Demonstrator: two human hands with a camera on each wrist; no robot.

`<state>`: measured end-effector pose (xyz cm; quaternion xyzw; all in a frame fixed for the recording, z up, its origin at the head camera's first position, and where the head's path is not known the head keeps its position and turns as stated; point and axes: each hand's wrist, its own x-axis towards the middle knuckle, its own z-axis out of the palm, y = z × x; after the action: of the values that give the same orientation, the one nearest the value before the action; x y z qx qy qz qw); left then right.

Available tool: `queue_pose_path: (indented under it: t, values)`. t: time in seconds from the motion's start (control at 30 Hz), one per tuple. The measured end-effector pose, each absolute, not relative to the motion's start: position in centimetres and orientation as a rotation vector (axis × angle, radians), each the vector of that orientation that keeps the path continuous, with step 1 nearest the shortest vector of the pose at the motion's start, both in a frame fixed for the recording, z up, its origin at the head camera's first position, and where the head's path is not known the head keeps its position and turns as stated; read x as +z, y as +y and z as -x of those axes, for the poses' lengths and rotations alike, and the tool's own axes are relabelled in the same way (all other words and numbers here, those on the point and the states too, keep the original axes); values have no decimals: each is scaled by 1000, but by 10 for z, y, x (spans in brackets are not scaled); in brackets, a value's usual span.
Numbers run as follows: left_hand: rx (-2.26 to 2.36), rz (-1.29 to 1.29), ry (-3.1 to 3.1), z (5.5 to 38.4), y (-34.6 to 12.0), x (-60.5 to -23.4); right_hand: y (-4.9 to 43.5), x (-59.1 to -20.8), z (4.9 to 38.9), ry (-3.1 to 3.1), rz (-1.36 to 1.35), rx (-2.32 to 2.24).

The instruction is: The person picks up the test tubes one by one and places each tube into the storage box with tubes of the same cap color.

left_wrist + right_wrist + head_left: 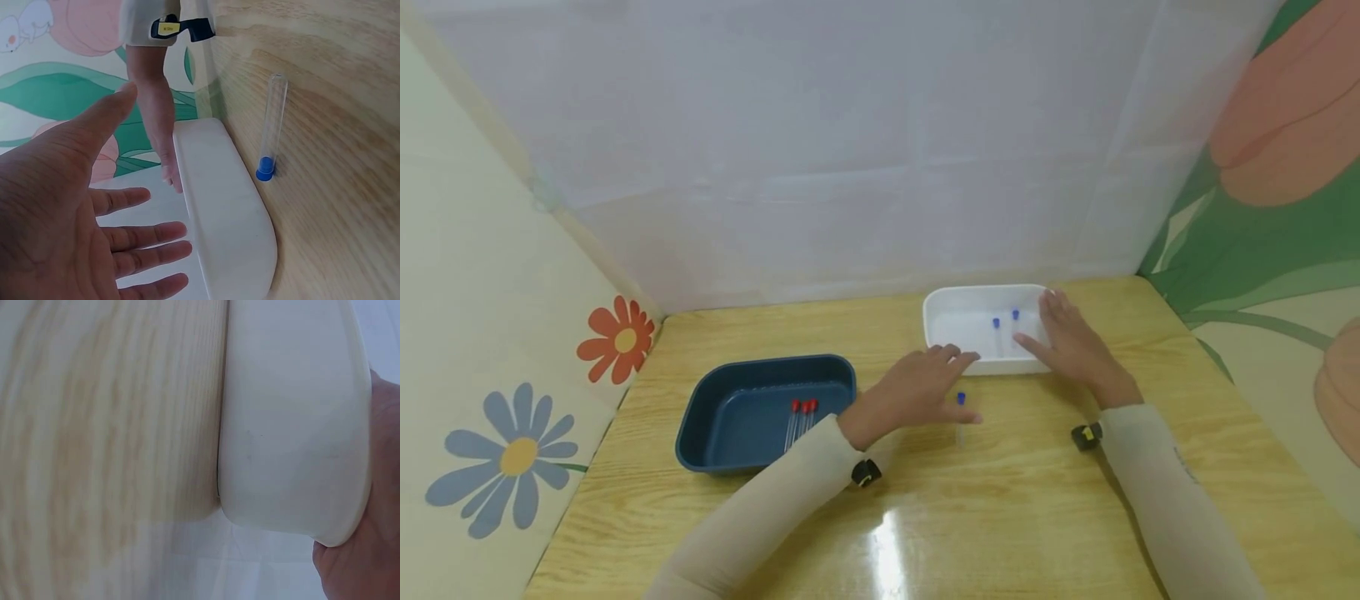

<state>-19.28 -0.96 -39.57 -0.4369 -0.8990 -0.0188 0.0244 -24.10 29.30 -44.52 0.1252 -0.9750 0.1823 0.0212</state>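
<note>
My left hand (pixel 925 387) hovers with spread fingers at the front left of a white tray (pixel 1007 367); nothing is in its grasp. A blue-capped test tube (pixel 274 125) lies on the table in front of that tray, partly below my left thumb in the head view. Over the tray's right end is my right hand (pixel 1071 342), fingers extended and thumb apart, its palm by the rim (pixel 365 444). Two more blue-capped test tubes (pixel 997 333) lie inside the white tray. My right fingers are mostly hidden behind the tray in the right wrist view.
A dark blue tray (pixel 700 417) stands on the left, holding three red-capped test tubes (pixel 805 408), partly covered by my left sleeve. The wooden table (pixel 985 533) meets a white-covered wall (pixel 850 167) at the back and printed panels at both sides.
</note>
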Motion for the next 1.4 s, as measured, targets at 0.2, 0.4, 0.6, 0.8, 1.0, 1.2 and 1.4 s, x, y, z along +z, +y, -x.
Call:
queue_pose_path:
  t: [0.2,0.4,0.6,0.8,1.0,1.2,1.4]
  values:
    - [-68,1361,-2796,189,-12,-399,294,-446,243,-3007,-401,555]
    - [-57,1375,-2765,187,-13,-399,295,-446,244,-2996,-403,560]
    - [-68,1373,-2793,185,-15,-402,293,-443,243,-3000,-394,562]
    - [-83,1397,-2781,184,-17,-407,293,-443,244,-3003,-394,559]
    - [-120,1412,-2811,184,-17,-411,294,-444,245,-3001,-401,549]
    - [-93,1418,-2803,182,-16,-418,293,-443,242,-3004,-409,568]
    - [-83,1405,-2808,182,-17,-426,293,-444,240,-2999,-424,574]
